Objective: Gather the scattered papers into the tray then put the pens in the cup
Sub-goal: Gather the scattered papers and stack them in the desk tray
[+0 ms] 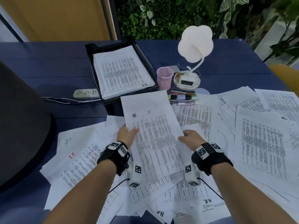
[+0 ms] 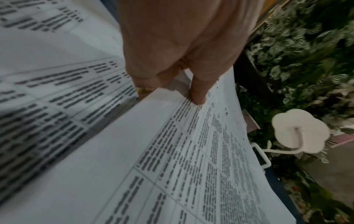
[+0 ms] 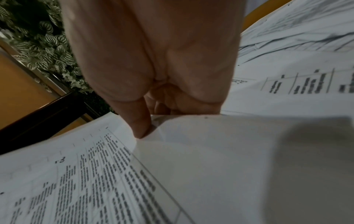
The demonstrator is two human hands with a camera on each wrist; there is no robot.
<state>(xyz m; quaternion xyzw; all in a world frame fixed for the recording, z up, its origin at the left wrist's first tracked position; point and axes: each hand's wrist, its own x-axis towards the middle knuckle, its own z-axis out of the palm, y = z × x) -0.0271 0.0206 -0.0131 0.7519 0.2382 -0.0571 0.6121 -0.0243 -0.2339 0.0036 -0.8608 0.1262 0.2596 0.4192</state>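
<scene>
Both hands hold up a printed sheet marked "HR" (image 1: 153, 126) above the paper pile. My left hand (image 1: 127, 135) pinches its left edge, thumb on top (image 2: 199, 91). My right hand (image 1: 190, 138) pinches the right edge, thumb on the page (image 3: 141, 125). The sheet's far end reaches toward the black tray (image 1: 90, 50), which holds a stack of printed papers (image 1: 121, 71). Scattered papers (image 1: 258, 135) cover the near and right table. A pink mesh cup (image 1: 164, 77) stands right of the tray, with several pens and highlighters (image 1: 182, 97) lying in front of it.
A white flower-shaped lamp (image 1: 195, 42) with a clock base (image 1: 186, 81) stands right of the cup. A power strip (image 1: 85, 94) and its cable lie left of the tray. A large dark object (image 1: 21, 123) fills the left side. Plants line the back.
</scene>
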